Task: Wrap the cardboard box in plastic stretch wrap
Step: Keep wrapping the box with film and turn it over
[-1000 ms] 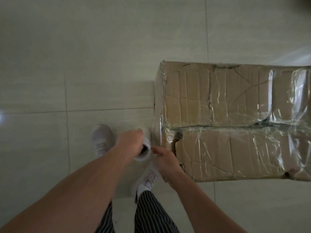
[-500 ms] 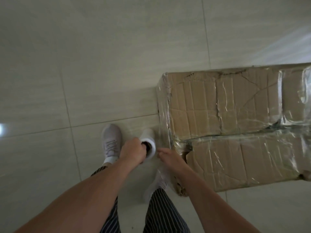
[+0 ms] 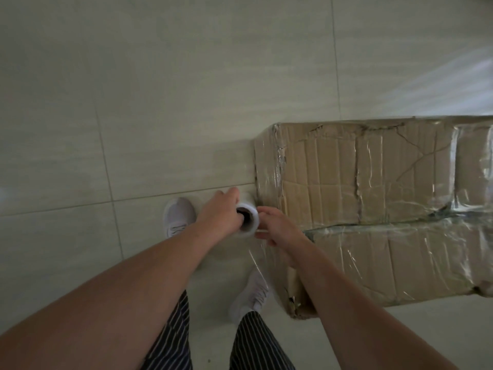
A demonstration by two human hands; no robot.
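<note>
A large worn cardboard box (image 3: 373, 198) lies on the floor at the right, its top and left end covered in clear stretch film. A white roll of stretch wrap (image 3: 246, 218) hangs upright beside the box's left end. My left hand (image 3: 218, 213) holds the roll, with fingers inside its dark core. My right hand (image 3: 280, 231) rests against the roll's right side, fingers curled at the film edge. A sheet of film (image 3: 260, 252) runs from the roll down to the box's near left corner.
Pale tiled floor (image 3: 160, 102) spreads to the left and beyond the box. My two white shoes (image 3: 178, 214) (image 3: 250, 295) and striped trouser legs stand just left of the box's corner.
I have stepped along the box's left end; the roll and both hands moved slightly farther along that end, and the right shoe came forward. Both hands stayed on the roll.
</note>
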